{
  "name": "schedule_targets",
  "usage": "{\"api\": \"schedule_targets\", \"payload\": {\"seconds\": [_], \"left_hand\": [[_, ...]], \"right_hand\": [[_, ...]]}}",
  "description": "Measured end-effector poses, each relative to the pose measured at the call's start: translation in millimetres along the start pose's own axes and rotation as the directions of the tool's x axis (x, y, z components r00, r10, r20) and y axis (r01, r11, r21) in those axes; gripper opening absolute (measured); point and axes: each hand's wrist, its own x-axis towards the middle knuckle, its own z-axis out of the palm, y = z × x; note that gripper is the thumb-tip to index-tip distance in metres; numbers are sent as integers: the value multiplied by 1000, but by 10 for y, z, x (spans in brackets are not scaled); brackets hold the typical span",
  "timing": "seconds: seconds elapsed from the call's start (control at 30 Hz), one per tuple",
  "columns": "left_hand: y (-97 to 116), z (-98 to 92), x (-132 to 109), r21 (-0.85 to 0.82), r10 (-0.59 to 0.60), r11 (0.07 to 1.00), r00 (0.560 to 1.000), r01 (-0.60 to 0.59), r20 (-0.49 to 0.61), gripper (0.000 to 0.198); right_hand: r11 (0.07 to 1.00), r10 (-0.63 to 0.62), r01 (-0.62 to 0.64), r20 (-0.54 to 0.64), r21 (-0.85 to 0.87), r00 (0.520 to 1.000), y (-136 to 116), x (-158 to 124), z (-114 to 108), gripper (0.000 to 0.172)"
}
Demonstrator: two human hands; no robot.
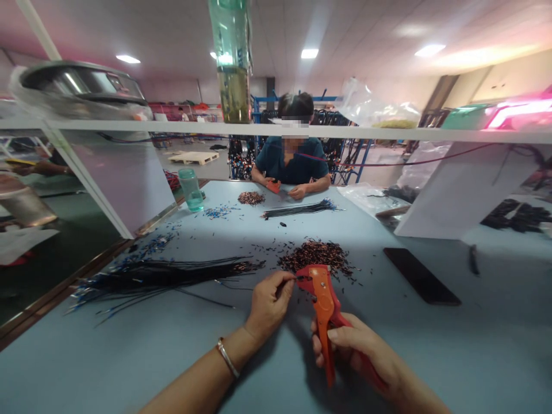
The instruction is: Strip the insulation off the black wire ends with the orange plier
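My right hand [351,342] is wrapped round the handles of an orange and red wire stripper [322,293], its head pointing away from me. At its jaws, my left hand [271,300] pinches a thin black wire [299,278] between thumb and fingertips; most of that wire is hidden. Just beyond the tool lies a pile of small black and copper-coloured bits [321,256]. To the left rests a bundle of black wires [159,276], with blue and white tips at the left end and copper-coloured tips at the right.
A dark phone [420,276] lies on the right. Across the table [150,356] sits a co-worker [293,158] with an orange tool, near another wire bundle [299,209] and bit pile [251,198]. A green cup [191,190] stands far left. Overhead, a white shelf [185,127] carries a bottle [235,63].
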Motion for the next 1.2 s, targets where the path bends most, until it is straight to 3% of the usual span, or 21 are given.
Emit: {"api": "schedule_targets", "payload": {"seconds": [0.3,0.93,1.2], "left_hand": [[52,-11,-17,5,51,999,998,-51,-23,18],[67,-10,-9,-24,42,999,999,-42,-23,17],[69,-16,-1,-69,8,998,1000,-9,-10,18]], "right_hand": [[1000,-6,7,52,-21,999,86,63,-101,35],[1000,1,-1,57,-12,998,34,21,-48,35],[999,-23,23,-3,-29,1000,55,20,5,33]]}}
